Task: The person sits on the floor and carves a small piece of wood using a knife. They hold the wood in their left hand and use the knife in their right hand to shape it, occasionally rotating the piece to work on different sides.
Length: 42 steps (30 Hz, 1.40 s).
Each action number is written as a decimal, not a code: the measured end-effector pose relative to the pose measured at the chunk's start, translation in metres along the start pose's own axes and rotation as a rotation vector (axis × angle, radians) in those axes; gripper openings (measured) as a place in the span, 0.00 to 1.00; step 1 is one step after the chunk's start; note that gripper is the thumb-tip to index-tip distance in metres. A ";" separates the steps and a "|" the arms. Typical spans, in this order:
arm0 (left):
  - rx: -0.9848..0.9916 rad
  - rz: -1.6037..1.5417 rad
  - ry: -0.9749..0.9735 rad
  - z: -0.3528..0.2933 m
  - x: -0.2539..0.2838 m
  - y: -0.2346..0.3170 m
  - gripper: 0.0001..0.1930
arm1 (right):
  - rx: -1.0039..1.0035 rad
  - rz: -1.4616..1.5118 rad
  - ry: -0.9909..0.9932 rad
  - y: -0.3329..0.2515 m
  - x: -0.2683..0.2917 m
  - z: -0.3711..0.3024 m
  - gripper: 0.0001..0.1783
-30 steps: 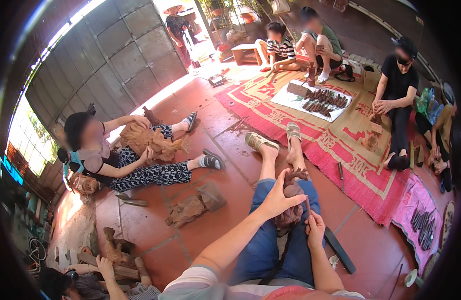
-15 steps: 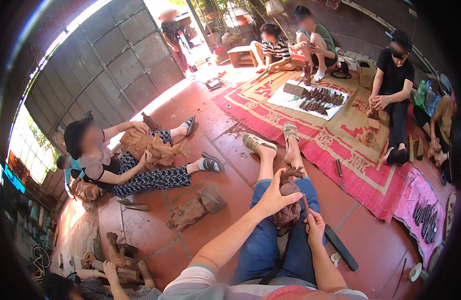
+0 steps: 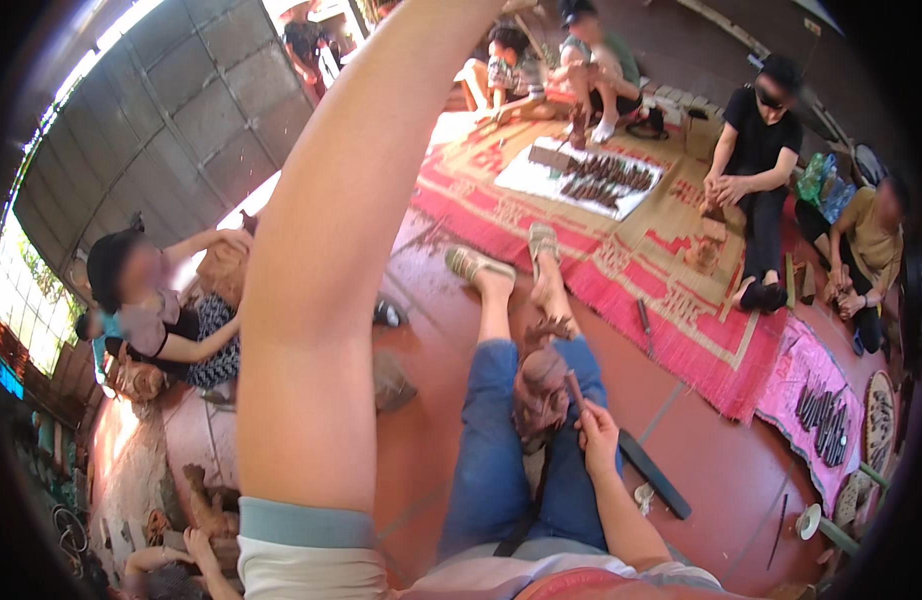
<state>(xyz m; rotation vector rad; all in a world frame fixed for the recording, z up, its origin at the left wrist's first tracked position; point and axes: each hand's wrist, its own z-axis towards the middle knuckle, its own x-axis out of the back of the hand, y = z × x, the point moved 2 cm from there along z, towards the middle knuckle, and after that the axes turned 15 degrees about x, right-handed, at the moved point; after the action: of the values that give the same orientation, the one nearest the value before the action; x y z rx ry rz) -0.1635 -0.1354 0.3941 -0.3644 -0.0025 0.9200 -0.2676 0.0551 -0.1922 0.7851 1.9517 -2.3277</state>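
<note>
I sit on the floor with my legs stretched out, in blue jeans. A brown carved wood piece [image 3: 539,392] rests on my lap between my thighs. My right hand [image 3: 598,436] is closed around a thin small tool [image 3: 575,388] whose tip lies against the right side of the carving. My left forearm [image 3: 321,300] is raised steeply across the picture and runs out at the top edge, so my left hand is hidden.
A red patterned mat [image 3: 681,310] lies ahead, bearing a white cloth with dark carved pieces [image 3: 591,180]. Several people sit around it. A person at left [image 3: 161,320] holds wood. A dark flat bar [image 3: 656,475] lies by my right leg, a pink cloth with tools [image 3: 816,410] further right.
My left hand has come off the top of the carving and the arm has swung up past the camera. My right hand stays by the carving.
</note>
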 end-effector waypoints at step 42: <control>2.114 -1.170 -0.625 -0.399 0.152 0.142 0.15 | 0.841 -0.483 -0.466 -0.151 -0.040 0.090 0.07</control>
<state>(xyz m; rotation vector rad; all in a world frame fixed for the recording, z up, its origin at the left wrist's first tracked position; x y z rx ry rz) -0.1181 -0.0617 -0.0475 1.7429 0.1556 -0.4807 -0.3130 -0.0062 -0.0293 -0.3157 1.0102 -3.2356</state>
